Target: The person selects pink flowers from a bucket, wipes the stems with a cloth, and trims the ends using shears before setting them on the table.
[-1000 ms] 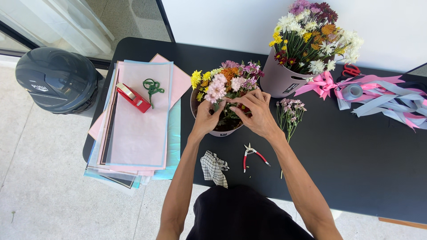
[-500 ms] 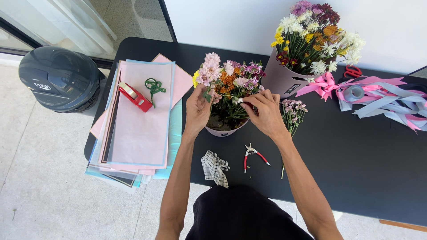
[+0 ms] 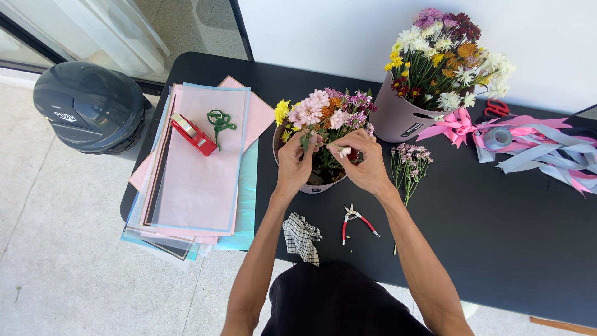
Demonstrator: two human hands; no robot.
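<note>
Flower stems (image 3: 323,121) are gathered in a bunch over the near pot (image 3: 311,185), at the middle of the black table (image 3: 497,249). The bunch stands roughly upright, heads away from the person, directly ahead of both hands and between them. Left hand (image 3: 295,163) is closed around the stems from the left. Right hand (image 3: 364,163) is pinched on a small white bloom (image 3: 344,151) at the same height. Both forearms are raised and converge; neither hand is clearly nearer

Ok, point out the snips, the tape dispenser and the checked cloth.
snips (image 3: 356,222), head view, on the red handles
tape dispenser (image 3: 194,134), head view, on its red body
checked cloth (image 3: 301,236), head view, on its middle fold
</note>
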